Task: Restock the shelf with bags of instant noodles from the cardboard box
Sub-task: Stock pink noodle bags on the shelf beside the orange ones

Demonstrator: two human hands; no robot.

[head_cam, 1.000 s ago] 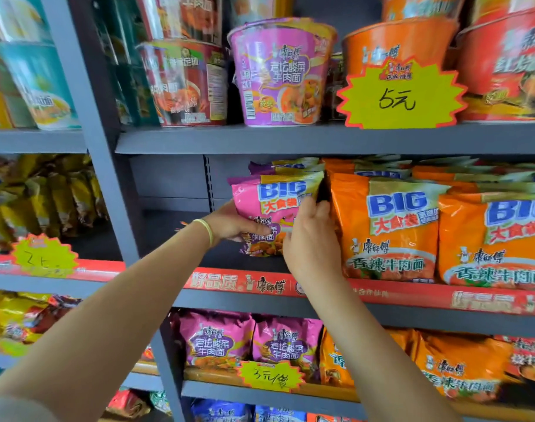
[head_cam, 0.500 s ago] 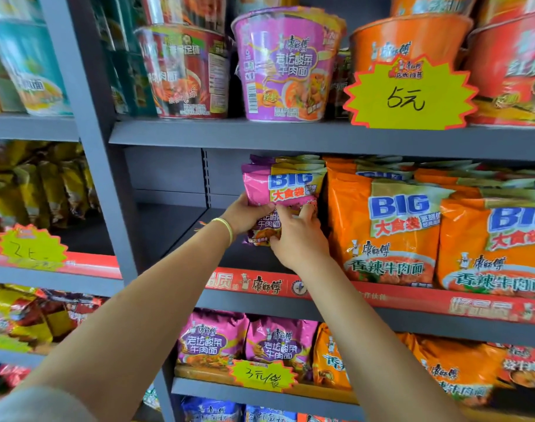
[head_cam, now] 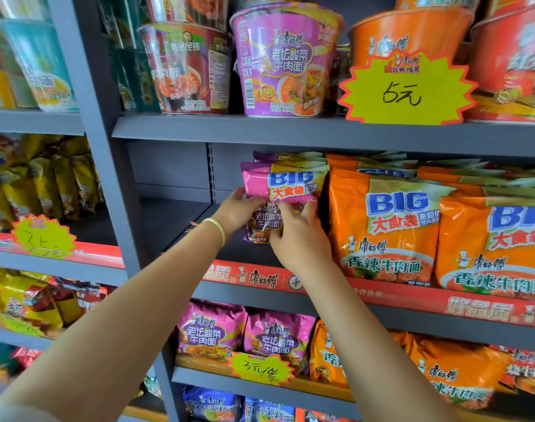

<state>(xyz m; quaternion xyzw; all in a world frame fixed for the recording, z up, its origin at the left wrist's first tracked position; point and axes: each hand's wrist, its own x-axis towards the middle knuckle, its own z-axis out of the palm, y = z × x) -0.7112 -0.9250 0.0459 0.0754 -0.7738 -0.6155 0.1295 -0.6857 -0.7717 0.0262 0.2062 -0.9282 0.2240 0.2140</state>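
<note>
The left hand (head_cam: 237,210) grips the pink noodle bag (head_cam: 283,190) by its left edge while the right hand (head_cam: 299,236) pinches its lower front, likely to stand it upright. It sits mid-shelf (head_cam: 181,217), just beside the orange bags (head_cam: 385,226), matching their row.

left hand (head_cam: 237,210) gripping | right hand (head_cam: 299,239) gripping | arms raised

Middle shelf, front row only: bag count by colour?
Pink bag: 1
Orange bag: 2
Total: 3
</note>
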